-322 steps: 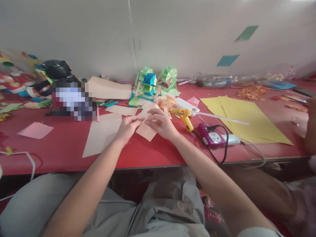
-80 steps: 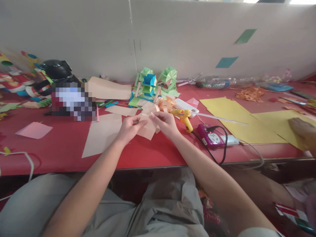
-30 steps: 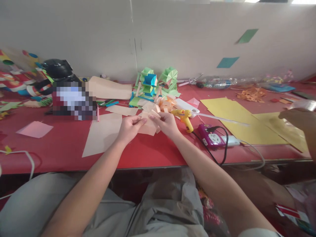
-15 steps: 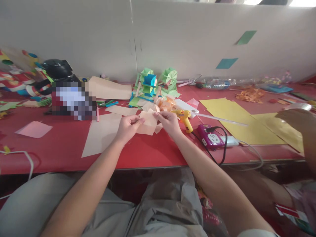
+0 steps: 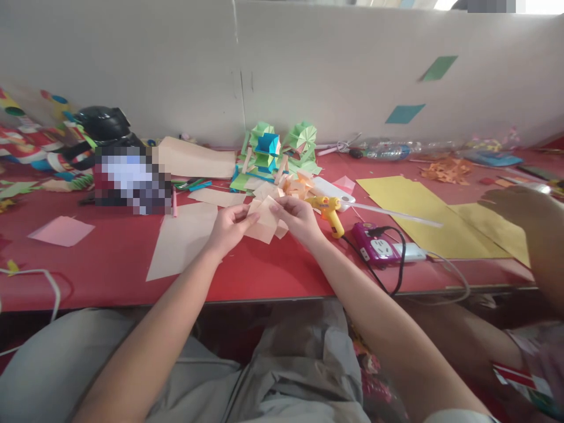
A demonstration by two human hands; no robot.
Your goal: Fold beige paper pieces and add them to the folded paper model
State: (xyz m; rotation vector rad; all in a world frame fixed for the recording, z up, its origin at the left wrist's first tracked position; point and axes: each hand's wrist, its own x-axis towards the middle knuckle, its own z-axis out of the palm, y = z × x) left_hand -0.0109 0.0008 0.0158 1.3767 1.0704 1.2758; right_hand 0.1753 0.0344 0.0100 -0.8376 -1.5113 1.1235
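Between my two hands is a small square of cream paper (image 5: 263,212), held just above the red tabletop. My left hand (image 5: 232,228) pinches its left edge between thumb and fingers. On the other side, my right hand (image 5: 298,218) is closed on the right edge, thumb on top. More cream pieces lie under and behind the held square, partly hidden by it. Folded orange paper pieces (image 5: 299,185) are heaped right behind my right hand. A yellow glue gun (image 5: 330,214) with a long clear glue stick lies to the right of that hand.
Green and blue folded-paper models (image 5: 268,147) stand at the back. A purple power strip (image 5: 376,244) with a black cord sits front right, by yellow sheets (image 5: 423,217). Another person's hand (image 5: 511,205) is at far right. A large cream sheet (image 5: 180,241) lies left.
The paper square has shifted slightly in my fingers, with my right hand a little further left. The other person's hand at far right has moved left.
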